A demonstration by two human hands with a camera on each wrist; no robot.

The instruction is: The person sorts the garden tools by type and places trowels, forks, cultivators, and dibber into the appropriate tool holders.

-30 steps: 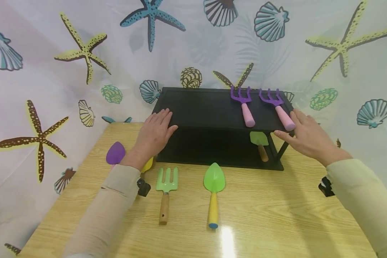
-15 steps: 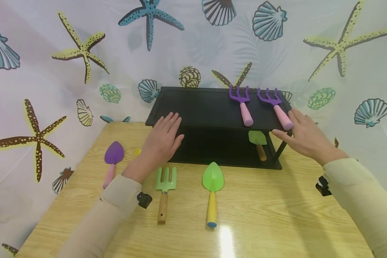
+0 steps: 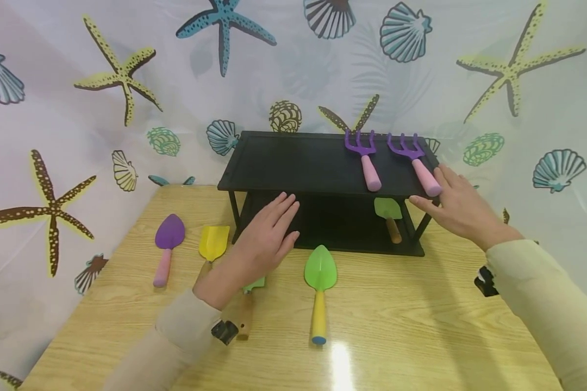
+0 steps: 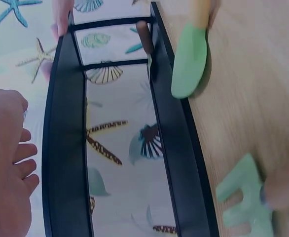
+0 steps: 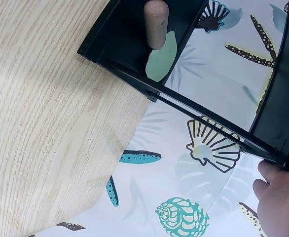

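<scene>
Left hand [image 3: 264,239] before black shelf [image 3: 293,163], right hand [image 3: 464,210] at its corner, rakes [image 3: 366,158] atop

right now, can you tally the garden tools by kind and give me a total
Purple three-pronged rakes with pink handles: 2
Green fork with wooden handle: 1
Trowels, namely purple trowel with pink handle, yellow trowel with brown handle, green trowel with yellow handle, green trowel with wooden handle: 4
Total: 7
</scene>
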